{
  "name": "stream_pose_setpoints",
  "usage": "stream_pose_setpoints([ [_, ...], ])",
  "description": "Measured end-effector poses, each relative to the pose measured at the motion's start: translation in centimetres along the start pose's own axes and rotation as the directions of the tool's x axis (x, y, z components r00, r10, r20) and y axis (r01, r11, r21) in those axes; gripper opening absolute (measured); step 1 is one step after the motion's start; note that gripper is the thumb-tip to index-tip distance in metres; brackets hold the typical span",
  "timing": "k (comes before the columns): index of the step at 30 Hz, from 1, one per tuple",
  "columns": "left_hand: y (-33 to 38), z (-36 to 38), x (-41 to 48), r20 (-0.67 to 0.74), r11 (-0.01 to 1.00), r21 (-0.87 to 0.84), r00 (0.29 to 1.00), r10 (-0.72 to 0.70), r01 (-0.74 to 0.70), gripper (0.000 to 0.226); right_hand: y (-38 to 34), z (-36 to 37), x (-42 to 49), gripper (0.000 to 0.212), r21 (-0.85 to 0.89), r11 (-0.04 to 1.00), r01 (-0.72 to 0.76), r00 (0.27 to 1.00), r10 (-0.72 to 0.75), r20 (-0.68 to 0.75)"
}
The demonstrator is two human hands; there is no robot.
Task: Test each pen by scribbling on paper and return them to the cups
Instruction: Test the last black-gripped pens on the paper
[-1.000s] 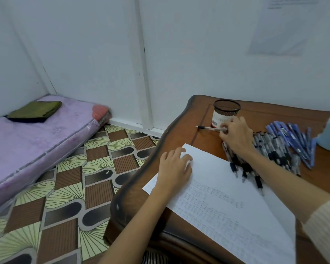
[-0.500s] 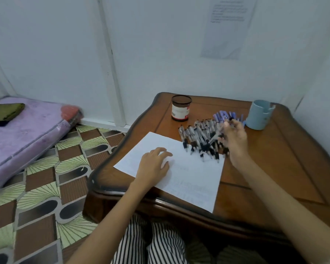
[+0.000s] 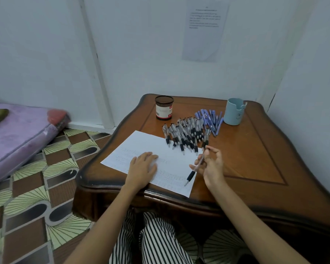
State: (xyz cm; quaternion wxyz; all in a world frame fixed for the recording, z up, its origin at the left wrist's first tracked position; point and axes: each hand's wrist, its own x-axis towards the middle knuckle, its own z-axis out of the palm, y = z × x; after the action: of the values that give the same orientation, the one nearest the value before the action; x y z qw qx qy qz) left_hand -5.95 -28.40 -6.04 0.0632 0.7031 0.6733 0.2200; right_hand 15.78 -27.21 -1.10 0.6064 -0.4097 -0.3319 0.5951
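A person sits at a wooden table (image 3: 255,159) with both bare forearms reaching over its near edge.

**Left hand.** The left hand (image 3: 143,167) lies flat, palm down, on the sheet of paper (image 3: 141,141). The fingers are spread and grasp nothing; the hand presses on the sheet's near-left part.

**Right hand.** The right hand (image 3: 212,166) grasps one pen (image 3: 195,167) between thumb and fingers. The pen is tilted, with its dark grip and tip pointing down and toward the left. The tip sits at the near-right corner of the paper; whether it touches the sheet cannot be told.

**Paper.** The sheet lies at an angle on the near-left part of the table. Faint rows of marks cover its near half. Its near-right corner reaches close to the table edge.

**Loose pens.** A pile of black-grip pens (image 3: 185,134) lies on the table just beyond the paper, some tips overlapping the sheet's far edge. A smaller bunch of blue pens (image 3: 211,119) lies to the right of this pile, touching it.

**Cups.** A dark mesh cup (image 3: 164,110) with a white and red label stands upright at the far-left part of the table. A light blue cup (image 3: 234,111) stands upright at the far right, just beside the blue pens. The inside of either cup cannot be seen clearly.

**Surroundings.** A printed sheet (image 3: 204,29) hangs on the white wall beyond the table. A purple mattress (image 3: 17,134) lies on the patterned floor (image 3: 36,187) to the left.
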Motion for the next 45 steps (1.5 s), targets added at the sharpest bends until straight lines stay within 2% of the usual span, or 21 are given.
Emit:
stream_pose_setpoints([
  [3,0.0,0.1,0.0,-0.007,1.000,0.003,1.000,-0.001,0.001,0.038,0.5,0.3,0.0,0.011,-0.018,1.000,0.003,1.000,-0.002,0.022],
  [7,0.0,0.1,0.0,-0.025,1.000,-0.013,1.000,0.009,-0.009,0.037,1.2,0.3,0.4,0.015,0.082,0.989,-0.122,0.991,0.126,-0.049],
  [10,-0.2,0.2,0.0,-0.032,1.000,-0.017,0.999,0.010,-0.011,0.037,1.3,-0.1,0.9,0.016,0.083,0.983,-0.167,0.983,0.172,-0.064],
  [15,-0.1,0.2,0.0,-0.033,1.000,-0.008,0.999,0.006,-0.006,0.038,1.3,-0.9,1.5,0.019,0.183,0.961,-0.207,0.978,0.206,0.027],
  [17,0.0,0.1,0.0,-0.025,1.000,-0.007,1.000,0.003,-0.004,0.038,1.4,-1.2,1.3,0.028,0.262,0.938,-0.227,0.974,0.217,0.065],
  [20,0.0,0.1,0.0,-0.023,1.000,-0.019,1.000,-0.003,0.002,0.038,1.3,-1.9,1.0,0.052,0.422,0.878,-0.227,0.973,0.221,0.064],
  [22,0.0,0.1,-0.1,-0.025,1.000,-0.022,1.000,-0.003,0.002,0.038,1.3,-2.2,0.8,0.060,0.467,0.859,-0.211,0.976,0.208,0.058],
  [24,0.1,0.1,-0.1,-0.024,1.000,-0.025,1.000,-0.003,0.003,0.037,1.5,-2.2,0.8,0.058,0.396,0.900,-0.180,0.983,0.180,0.036],
  [26,0.2,0.0,-0.2,-0.028,1.000,-0.026,1.000,-0.009,0.008,0.037,1.8,-2.0,0.5,0.049,0.213,0.970,-0.121,0.992,0.110,0.062],
  [29,0.3,-0.1,-0.2,-0.062,0.997,-0.003,0.995,-0.074,0.074,0.038,2.1,-1.6,-0.3,0.044,-0.082,0.995,-0.054,0.960,0.074,0.269],
  [31,0.4,-0.2,-0.2,-0.065,0.991,0.022,0.990,-0.127,0.128,0.039,2.0,-1.6,-0.5,0.048,-0.233,0.972,-0.018,0.915,0.110,0.388],
  [33,0.5,-0.2,-0.1,-0.052,0.989,0.041,0.989,-0.139,0.142,0.039,1.9,-1.7,-0.5,0.035,-0.292,0.955,0.051,0.894,0.087,0.441],
  [35,0.6,-0.2,-0.1,-0.046,0.989,0.036,0.989,-0.140,0.142,0.039,2.3,-1.7,-0.4,0.022,-0.340,0.928,0.149,0.902,0.013,0.431],
  [37,0.6,-0.2,-0.1,-0.043,0.989,0.029,0.989,-0.142,0.144,0.039,2.8,-1.6,-0.4,0.026,-0.407,0.891,0.201,0.904,-0.008,0.428],
  [42,0.6,-0.3,-0.1,-0.035,0.988,0.045,0.989,-0.144,0.145,0.039,2.8,-1.3,-1.0,0.023,-0.521,0.819,0.240,0.846,0.087,0.526],
  [45,0.5,-0.3,-0.1,-0.037,0.988,0.049,0.988,-0.147,0.149,0.039,3.2,-1.0,-0.9,0.039,-0.613,0.726,0.312,0.892,-0.001,0.453],
])
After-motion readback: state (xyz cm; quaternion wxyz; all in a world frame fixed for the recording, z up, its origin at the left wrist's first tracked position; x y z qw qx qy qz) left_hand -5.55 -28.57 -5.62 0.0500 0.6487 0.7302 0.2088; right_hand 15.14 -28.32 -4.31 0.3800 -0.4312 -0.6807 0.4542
